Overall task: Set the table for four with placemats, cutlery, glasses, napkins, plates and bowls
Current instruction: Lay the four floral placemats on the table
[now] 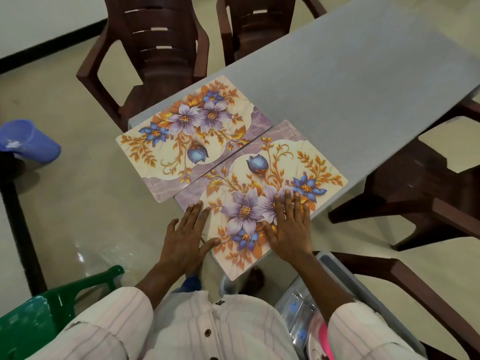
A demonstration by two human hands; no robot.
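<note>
A striped shirt (220, 331) fills the bottom of the view. A long grey table (363, 74) runs away up to the right, with brown chairs (148, 42) along both sides. Two floral mats lie side by side at its near end, long edges almost touching: the far mat (192, 131) and the near mat (259, 178), whose near corner juts past the table end. A green chair (39, 315) stands at lower left and a clear bin (335, 266) at lower right. Both hands lie flat on the near mat, fingers straight, gripping nothing: the left hand (187, 235) at its left edge, the right hand (291, 227) on the flowers. A blue cup (28, 141) sits at far left.
</note>
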